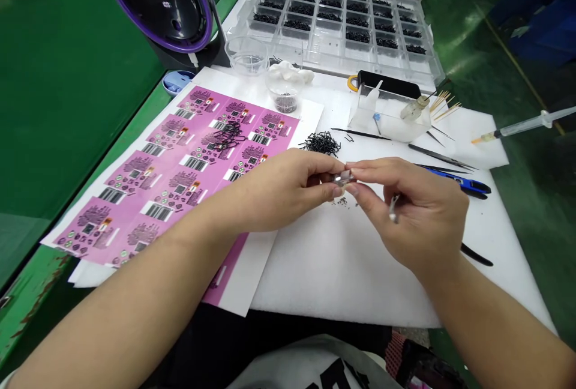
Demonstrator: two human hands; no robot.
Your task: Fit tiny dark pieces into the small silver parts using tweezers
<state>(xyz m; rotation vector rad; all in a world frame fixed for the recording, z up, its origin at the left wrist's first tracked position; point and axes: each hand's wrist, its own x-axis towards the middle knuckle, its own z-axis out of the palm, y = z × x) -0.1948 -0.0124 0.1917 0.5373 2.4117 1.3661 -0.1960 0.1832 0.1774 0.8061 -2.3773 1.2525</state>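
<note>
Fingertips of both my hands meet over the white work surface, pinching a small shiny, clear or metallic piece (343, 177) whose exact kind I cannot make out. My left hand (288, 188) holds its left end between thumb and index finger. On the right end, my right hand (414, 209) grips with thumb and fingertips. A silvery bit (393, 209) shows between the right hand's curled fingers; its kind is unclear. Just beyond the fingers lies a pile of small black bent pieces (321, 143). Tiny crumbs (342, 202) are scattered beneath the hands.
Pink printed sheets (175, 137) lie left, bearing more black pieces (229, 135). A compartment tray (330, 38) stands behind, a purple-rimmed fan (166, 5) back left. Clear cups (284, 92), a phone (389, 84), tweezers (438, 156), a blue cutter (468, 183) and a syringe (517, 126) are around.
</note>
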